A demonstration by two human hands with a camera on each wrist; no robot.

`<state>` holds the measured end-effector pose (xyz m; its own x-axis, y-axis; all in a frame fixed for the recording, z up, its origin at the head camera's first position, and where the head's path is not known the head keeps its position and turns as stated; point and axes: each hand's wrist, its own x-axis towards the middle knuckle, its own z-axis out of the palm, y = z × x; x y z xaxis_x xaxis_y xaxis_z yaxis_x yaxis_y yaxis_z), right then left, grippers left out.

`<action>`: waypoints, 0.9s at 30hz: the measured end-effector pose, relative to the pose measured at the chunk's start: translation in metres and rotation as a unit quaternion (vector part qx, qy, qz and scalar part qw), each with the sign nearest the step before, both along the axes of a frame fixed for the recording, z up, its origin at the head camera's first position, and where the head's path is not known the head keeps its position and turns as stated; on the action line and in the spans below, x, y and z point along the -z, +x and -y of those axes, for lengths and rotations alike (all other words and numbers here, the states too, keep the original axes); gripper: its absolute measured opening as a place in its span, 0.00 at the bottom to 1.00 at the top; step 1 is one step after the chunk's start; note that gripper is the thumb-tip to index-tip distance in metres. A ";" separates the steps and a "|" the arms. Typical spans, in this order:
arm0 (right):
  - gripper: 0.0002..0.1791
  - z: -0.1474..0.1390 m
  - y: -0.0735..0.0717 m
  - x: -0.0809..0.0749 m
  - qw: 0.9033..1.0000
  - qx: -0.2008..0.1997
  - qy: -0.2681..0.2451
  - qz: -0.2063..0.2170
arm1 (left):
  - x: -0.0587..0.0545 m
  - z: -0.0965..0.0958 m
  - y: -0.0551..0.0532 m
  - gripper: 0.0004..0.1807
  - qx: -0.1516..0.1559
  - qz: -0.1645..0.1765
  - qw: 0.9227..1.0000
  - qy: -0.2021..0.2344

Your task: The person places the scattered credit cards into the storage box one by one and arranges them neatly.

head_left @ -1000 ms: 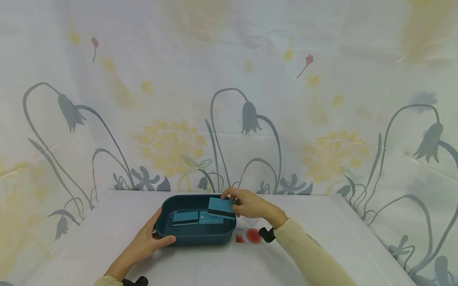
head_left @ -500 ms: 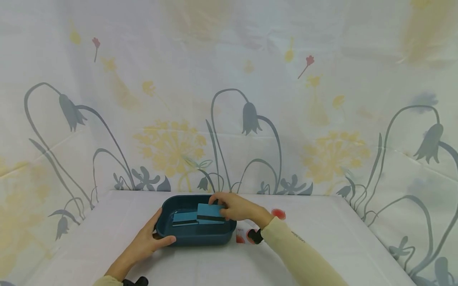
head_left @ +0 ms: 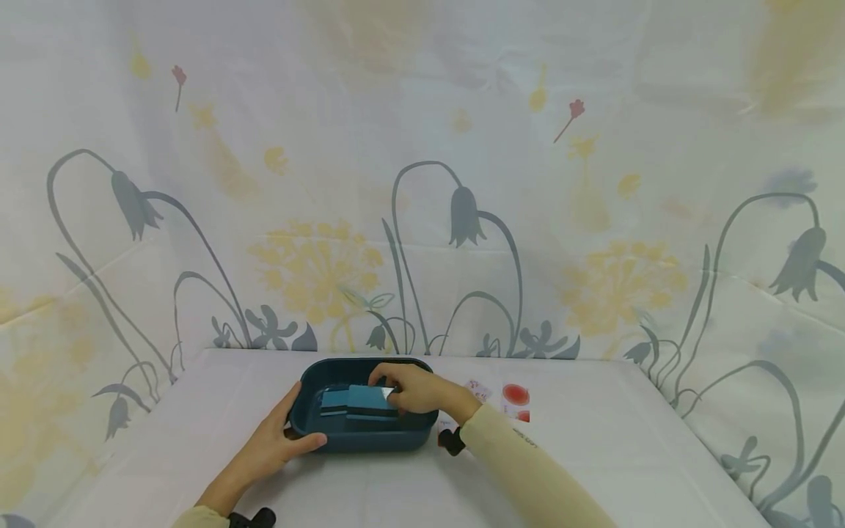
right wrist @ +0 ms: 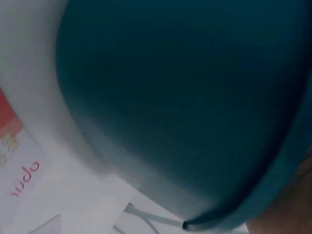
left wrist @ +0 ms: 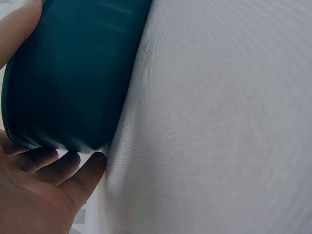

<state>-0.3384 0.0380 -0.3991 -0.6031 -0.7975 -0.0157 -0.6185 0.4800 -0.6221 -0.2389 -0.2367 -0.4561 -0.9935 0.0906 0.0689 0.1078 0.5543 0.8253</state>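
A dark teal plastic basin [head_left: 366, 442] stands on the white table. My left hand [head_left: 267, 444] holds its left end, with the thumb along the near side; in the left wrist view the fingers [left wrist: 90, 178] touch the end wall. Inside the basin my right hand [head_left: 416, 389] pinches a blue card [head_left: 366, 397] with a dark stripe at its right side. Another blue striped card [head_left: 334, 402] lies to the left, partly covered by the pinched one. Whatever lies beneath the right fingers is hidden.
Red-and-white printed cards [head_left: 516, 396] lie on the table right of the basin, some partly behind the right wrist. One printed card [right wrist: 22, 175] shows beside the basin in the right wrist view. A flower-patterned cloth [head_left: 422, 220] hangs behind the table.
My right hand has moved left and down into the basin with the blue card, covering the card there. More printed cards show at the right. My left hand stays at the basin.
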 end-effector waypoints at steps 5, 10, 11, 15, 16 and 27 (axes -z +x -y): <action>0.23 0.006 -0.002 0.005 1.000 0.005 0.009 0.011 | 0.000 0.000 0.000 0.61 0.000 -0.003 1.000 -0.003; 0.23 0.012 -0.002 0.011 1.000 0.009 0.012 0.019 | 0.001 0.000 0.000 0.62 0.002 -0.006 1.000 -0.001; 0.23 0.013 -0.002 0.012 1.000 0.011 0.014 0.017 | 0.001 0.000 0.000 0.62 0.002 -0.005 1.000 -0.001; 0.23 0.018 -0.001 0.013 0.999 0.015 0.030 -0.005 | 0.001 0.000 0.000 0.62 0.002 -0.005 1.000 0.001; 0.23 0.019 -0.002 0.014 0.999 0.015 0.036 -0.010 | 0.001 0.000 0.000 0.62 0.002 -0.005 1.000 0.001; 0.23 0.028 -0.005 0.025 0.997 0.022 0.064 -0.027 | 0.001 0.001 -0.001 0.61 0.003 -0.007 1.000 -0.009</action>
<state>-0.3430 0.0104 -0.4236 -0.6407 -0.7634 -0.0824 -0.6262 0.5816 -0.5192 -0.2397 -0.2373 -0.4574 -0.9918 0.0986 0.0819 0.1237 0.5680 0.8137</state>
